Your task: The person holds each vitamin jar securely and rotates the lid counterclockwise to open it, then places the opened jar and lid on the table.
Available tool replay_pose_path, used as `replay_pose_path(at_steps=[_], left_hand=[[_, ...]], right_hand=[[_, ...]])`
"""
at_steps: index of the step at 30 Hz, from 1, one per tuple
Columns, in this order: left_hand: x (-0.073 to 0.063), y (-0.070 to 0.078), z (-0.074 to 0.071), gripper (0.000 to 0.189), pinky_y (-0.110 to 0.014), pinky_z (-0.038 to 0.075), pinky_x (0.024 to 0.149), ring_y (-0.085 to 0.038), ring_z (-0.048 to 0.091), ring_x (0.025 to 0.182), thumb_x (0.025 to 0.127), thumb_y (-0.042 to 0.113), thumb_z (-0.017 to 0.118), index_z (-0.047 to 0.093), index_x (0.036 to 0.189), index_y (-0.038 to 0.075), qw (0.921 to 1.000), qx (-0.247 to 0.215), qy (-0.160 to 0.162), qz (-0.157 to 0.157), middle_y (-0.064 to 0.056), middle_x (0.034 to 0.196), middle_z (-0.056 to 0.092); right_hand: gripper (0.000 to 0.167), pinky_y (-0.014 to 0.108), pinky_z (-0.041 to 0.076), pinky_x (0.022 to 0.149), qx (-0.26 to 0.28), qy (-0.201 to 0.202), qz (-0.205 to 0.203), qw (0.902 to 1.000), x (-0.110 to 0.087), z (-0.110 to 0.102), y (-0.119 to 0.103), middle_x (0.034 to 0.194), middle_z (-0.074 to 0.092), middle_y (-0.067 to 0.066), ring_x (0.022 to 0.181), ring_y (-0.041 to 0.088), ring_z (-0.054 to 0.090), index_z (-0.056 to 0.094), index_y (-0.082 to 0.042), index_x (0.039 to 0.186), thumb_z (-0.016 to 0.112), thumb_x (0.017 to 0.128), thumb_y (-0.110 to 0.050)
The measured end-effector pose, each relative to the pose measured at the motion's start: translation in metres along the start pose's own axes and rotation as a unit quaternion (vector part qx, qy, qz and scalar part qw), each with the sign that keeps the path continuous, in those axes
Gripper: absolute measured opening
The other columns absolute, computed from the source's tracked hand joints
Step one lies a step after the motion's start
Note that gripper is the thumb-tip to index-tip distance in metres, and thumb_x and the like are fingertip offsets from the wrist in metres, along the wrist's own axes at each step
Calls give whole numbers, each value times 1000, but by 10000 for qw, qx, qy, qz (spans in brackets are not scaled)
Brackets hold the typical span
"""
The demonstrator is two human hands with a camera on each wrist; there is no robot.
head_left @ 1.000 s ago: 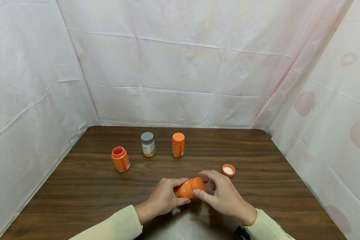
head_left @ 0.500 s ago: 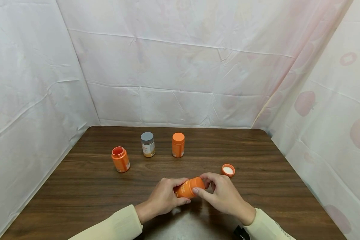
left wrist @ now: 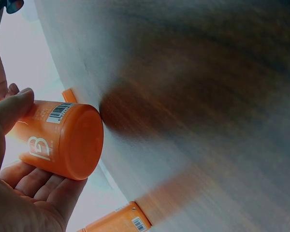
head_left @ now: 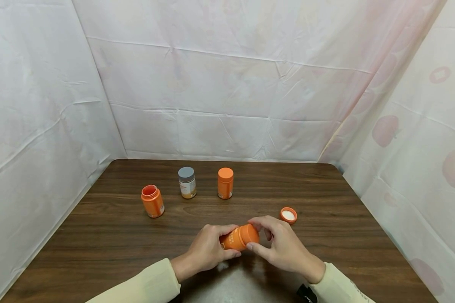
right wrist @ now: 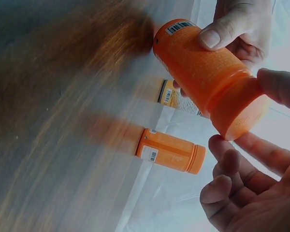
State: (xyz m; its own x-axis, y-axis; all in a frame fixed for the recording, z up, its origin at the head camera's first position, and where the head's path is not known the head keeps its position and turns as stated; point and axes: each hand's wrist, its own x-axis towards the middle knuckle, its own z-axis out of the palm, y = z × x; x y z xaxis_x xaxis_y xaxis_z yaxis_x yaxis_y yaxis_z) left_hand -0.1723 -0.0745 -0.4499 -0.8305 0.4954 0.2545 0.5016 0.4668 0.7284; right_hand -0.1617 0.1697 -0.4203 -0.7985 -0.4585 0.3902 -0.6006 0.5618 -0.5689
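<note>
The orange bottle [head_left: 231, 240] was tilted over the worktop [head_left: 110, 252], its body gripped by the curled fingers of your left hand [head_left: 207, 248]. Your right hand [head_left: 284, 248] had just shifted on the cap [head_left: 250, 233], thumb and forefinger pinching it: probably a regrip for turning.

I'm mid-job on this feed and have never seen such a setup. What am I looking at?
No machine here: the left grip and right grip are a person's bare hands. The wide picture comes from a camera worn on the head, looking forward and down; the other two come from cameras on the wrists. The left grip holds a tilted orange bottle; the right has thumb and finger on its orange cap. On the brown table stand an open orange bottle, a grey-capped jar and a capped orange bottle. A loose orange lid lies white inside up.
</note>
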Motion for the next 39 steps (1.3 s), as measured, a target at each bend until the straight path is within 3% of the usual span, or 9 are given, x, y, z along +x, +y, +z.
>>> replay_pose_path(at_steps=[4, 8, 14, 22, 26, 30, 35, 39], left_hand=[[0, 0, 0, 48, -23, 52, 72, -1, 63, 80, 78, 20, 92, 73, 122, 25, 10000, 26, -1, 6, 14, 100, 71], [0, 1, 0, 49, -24, 52, 73, -1, 63, 81, 78, 20, 92, 73, 122, 26, 10000, 47, 15, 23, 13, 100, 72], [0, 1, -1, 50, -25, 52, 74, -1, 63, 83, 78, 21, 92, 73, 123, 26, 10000, 49, 4, -4, 13, 101, 72], [-1, 1, 0, 51, -25, 52, 74, -1, 63, 83, 77, 21, 93, 73, 123, 26, 10000, 89, 37, 13, 13, 101, 72], [-1, 1, -1, 50, -25, 52, 74, -1, 63, 82, 77, 21, 93, 73, 123, 25, 10000, 87, 43, 21, 13, 101, 72], [-1, 1, 0, 49, -24, 52, 72, -1, 63, 80, 78, 22, 92, 73, 122, 25, 10000, 79, 20, 5, 14, 99, 72], [0, 2, 0, 49, -23, 52, 71, -1, 63, 79, 78, 22, 92, 73, 123, 24, 10000, 2, -10, -77, 15, 100, 71], [0, 2, 0, 50, -23, 52, 73, -1, 64, 81, 78, 21, 92, 73, 124, 24, 9999, -4, -2, -104, 14, 102, 72]], right_hand=[[50, 19, 39, 54, 144, 4, -235, 9996, 0, -2, 0, 96, 62, -10, 74, 15, 52, 68, -19, 127, 89, 82, -23], [58, 18, 39, 54, 237, 33, -519, 9984, 0, -2, -1, 107, 63, -13, 76, 16, 52, 66, -23, 128, 91, 78, -11], [68, 21, 43, 60, 213, 56, -935, 9954, 2, -3, -1, 117, 62, -9, 77, 17, 51, 67, -20, 127, 89, 69, 8], [73, 24, 45, 61, 249, 38, -1074, 9939, 3, -3, -2, 120, 62, -6, 77, 15, 51, 67, -18, 127, 88, 65, 14], [75, 21, 44, 62, 234, 52, -1022, 9945, 2, -2, -2, 121, 61, -6, 77, 16, 51, 65, -18, 129, 92, 64, 8], [68, 20, 42, 60, 152, 130, -726, 9972, 1, -2, -2, 117, 62, -9, 76, 16, 52, 64, -27, 131, 95, 72, -13], [51, 20, 41, 58, -5, 360, -299, 9989, 1, -2, -2, 109, 65, -13, 72, 11, 50, 66, -28, 126, 88, 82, -40], [48, 22, 42, 58, -163, 494, -66, 9986, 1, -1, -2, 101, 65, -12, 68, 7, 47, 68, -23, 121, 83, 84, -49]])
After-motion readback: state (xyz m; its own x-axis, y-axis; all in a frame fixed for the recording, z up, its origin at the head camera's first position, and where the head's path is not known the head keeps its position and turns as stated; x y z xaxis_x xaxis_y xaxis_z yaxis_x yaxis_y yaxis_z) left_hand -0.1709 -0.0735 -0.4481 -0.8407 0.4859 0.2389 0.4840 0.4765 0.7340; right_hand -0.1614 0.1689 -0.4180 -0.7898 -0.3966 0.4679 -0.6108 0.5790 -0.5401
